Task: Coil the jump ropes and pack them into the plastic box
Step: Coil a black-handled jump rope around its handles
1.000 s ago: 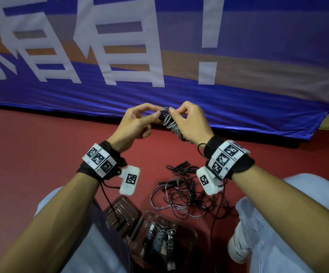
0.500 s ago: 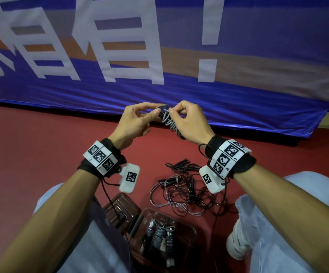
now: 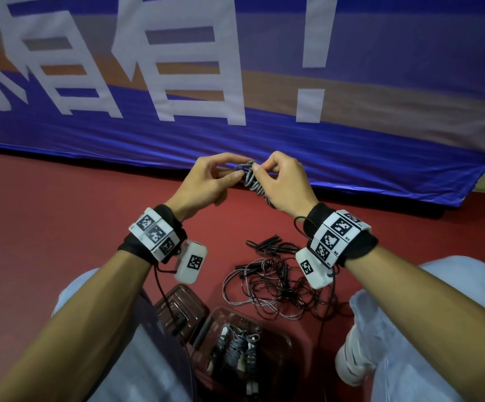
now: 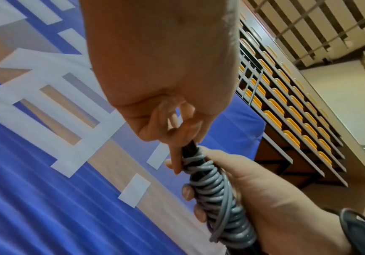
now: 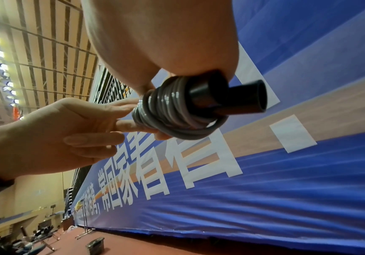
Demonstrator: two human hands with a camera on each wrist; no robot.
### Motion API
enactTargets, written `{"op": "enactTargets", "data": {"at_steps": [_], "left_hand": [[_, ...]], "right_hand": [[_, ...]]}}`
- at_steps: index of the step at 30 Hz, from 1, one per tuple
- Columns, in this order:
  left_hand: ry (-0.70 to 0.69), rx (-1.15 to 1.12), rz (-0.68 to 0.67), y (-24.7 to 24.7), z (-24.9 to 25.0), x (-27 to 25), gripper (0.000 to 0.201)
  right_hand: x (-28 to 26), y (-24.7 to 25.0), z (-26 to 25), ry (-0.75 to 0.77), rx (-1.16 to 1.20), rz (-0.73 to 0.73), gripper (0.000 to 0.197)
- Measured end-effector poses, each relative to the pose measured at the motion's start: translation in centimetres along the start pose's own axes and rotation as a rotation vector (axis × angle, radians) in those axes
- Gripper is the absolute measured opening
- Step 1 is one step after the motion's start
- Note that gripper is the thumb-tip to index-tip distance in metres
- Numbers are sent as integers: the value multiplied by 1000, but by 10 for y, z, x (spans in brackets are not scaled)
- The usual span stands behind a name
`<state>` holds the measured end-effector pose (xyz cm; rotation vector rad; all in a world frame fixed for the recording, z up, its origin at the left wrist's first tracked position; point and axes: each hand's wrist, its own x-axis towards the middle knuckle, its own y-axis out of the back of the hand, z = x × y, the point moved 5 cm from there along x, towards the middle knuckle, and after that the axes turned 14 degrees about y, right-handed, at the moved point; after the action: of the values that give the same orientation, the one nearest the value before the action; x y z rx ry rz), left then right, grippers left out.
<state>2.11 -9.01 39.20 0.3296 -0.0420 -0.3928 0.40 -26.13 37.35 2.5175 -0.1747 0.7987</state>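
Jump ropes (image 3: 236, 348) already bundled lie in the plastic box (image 3: 281, 343) at six o'clock between our knees, its lid (image 3: 181, 304) just beside it toward seven. Past the box, toward the centre, a tangle of loose ropes (image 3: 276, 285) sprawls on the red floor (image 3: 46, 227). Farther out, at twelve o'clock, we hold the grey rope (image 3: 252, 181) raised before the blue banner (image 3: 264, 68). Our right hand (image 3: 286, 184) curls round the wound bundle and its black handles (image 5: 227, 98); our left hand (image 3: 206, 184) pinches the top turn between thumb and fingers. Over the last second only the last turn has tightened slightly. We judge this bundle nearly ready to go in the box.
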Motion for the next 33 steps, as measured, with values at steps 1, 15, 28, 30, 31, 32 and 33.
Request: {"op": "enactTargets", "data": {"at_steps": [1, 15, 28, 30, 31, 32, 33], "left_hand": [[-15, 13, 14, -1, 1, 0, 23], [114, -139, -91, 21, -11, 13, 33], [101, -32, -232, 2, 2, 6, 50], [98, -16, -222, 1, 3, 6, 43], [92, -19, -222, 0, 4, 6, 41], [88, -26, -224, -2, 4, 5, 42], [91, -31, -219, -4, 5, 5, 48]], "right_hand": [[0, -1, 1, -22, 11, 11, 26], [1, -13, -1, -261, 720, -68, 18], [-6, -36, -10, -401, 1070, -160, 24], [-6, -36, -13, -389, 1081, -165, 26], [-6, -36, -14, -389, 1076, -164, 26], [-6, -36, -15, -393, 1064, -160, 26], [-6, -36, -16, -396, 1042, -157, 28]]}}
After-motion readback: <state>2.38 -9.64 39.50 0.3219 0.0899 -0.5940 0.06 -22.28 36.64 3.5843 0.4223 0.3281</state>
